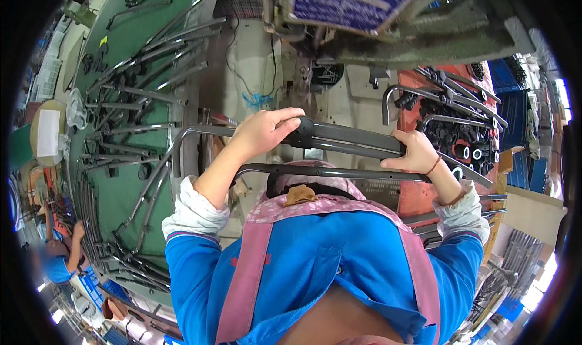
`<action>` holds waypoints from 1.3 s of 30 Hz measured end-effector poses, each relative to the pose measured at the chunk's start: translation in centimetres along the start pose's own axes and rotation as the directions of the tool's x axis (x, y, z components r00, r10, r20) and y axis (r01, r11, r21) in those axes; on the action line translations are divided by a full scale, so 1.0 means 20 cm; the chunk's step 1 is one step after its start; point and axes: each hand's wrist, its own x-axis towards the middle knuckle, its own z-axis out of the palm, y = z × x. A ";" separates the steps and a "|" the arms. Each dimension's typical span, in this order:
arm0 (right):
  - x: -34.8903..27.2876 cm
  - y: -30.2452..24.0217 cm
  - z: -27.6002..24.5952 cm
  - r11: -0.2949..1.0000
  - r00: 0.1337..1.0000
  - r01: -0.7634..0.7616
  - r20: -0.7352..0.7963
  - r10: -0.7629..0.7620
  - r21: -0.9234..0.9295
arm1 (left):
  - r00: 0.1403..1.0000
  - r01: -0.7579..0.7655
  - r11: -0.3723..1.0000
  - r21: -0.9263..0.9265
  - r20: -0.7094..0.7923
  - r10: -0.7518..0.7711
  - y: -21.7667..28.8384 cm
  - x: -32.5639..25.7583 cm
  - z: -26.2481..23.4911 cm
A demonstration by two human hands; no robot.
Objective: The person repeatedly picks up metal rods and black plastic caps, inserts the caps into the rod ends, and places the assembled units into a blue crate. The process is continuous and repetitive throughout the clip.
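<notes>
Both hands grip a long grey bent metal tube frame (345, 140) held crosswise in front of the person's chest, above a pink apron worn over a blue jacket (315, 248). The left hand (262, 133) is curled over the frame where a black plastic end cap (303, 133) sits, its fingers wrapped down on the top of the tube and the thumb underneath. The right hand (415, 153) is closed round the right part of the same tube, its fingers folded over it; a thin red cord circles that wrist. A second, lower grey tube (339, 173) of the frame runs just beneath the hands, touching neither. To the person's left a green-topped workbench (130, 36) carries many more grey bent tubes lying side by side. To the right an orange bin (451, 133) holds black plastic fittings and further tubes. Another person in blue (60, 254) is seen at the far left edge, well apart from the frame
</notes>
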 end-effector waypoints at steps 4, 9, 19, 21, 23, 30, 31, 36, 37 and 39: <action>0.10 -0.15 -0.12 0.999 0.999 -0.039 -0.019 0.038 -0.015 | 1.000 0.028 0.994 0.108 0.004 -0.029 0.09 0.07 -0.27; 0.15 -0.18 -0.22 0.999 0.987 -0.028 -0.160 0.032 0.029 | 0.991 -0.102 0.984 0.145 -0.068 0.113 0.16 0.24 -0.42; 0.19 -0.03 -0.22 0.997 0.994 -0.064 -0.086 0.068 0.047 | 0.990 -0.092 0.964 0.250 -0.078 0.114 0.03 0.44 -0.33; 0.21 -0.05 -0.26 0.990 0.991 -0.134 0.005 0.134 0.040 | 0.994 -0.068 0.977 0.201 -0.073 0.084 0.06 0.43 -0.33; 0.23 -0.03 -0.26 0.990 0.991 -0.133 0.022 0.133 0.035 | 0.998 -0.011 0.978 0.208 -0.064 0.024 0.06 0.44 -0.33; 0.26 0.05 -0.23 0.993 0.994 -0.087 0.076 0.081 0.083 | 1.000 0.007 0.963 0.269 -0.016 -0.003 -0.13 0.52 -0.28; 0.26 0.06 -0.23 0.992 0.992 -0.094 0.091 0.086 0.089 | 0.994 0.081 0.972 0.219 0.056 -0.095 -0.02 0.51 -0.32; 0.28 0.07 -0.22 0.987 0.997 -0.031 0.081 0.018 0.157 | 0.982 -0.175 0.975 0.135 0.092 0.163 -0.03 0.53 -0.35; 0.29 0.07 -0.22 0.988 0.996 -0.035 0.086 0.022 0.151 | 0.985 -0.137 0.981 0.135 0.119 0.121 -0.02 0.53 -0.36; 0.29 0.08 -0.23 0.992 0.998 0.007 0.067 -0.016 0.125 | 0.984 -0.062 0.988 0.141 0.172 0.037 0.00 0.53 -0.38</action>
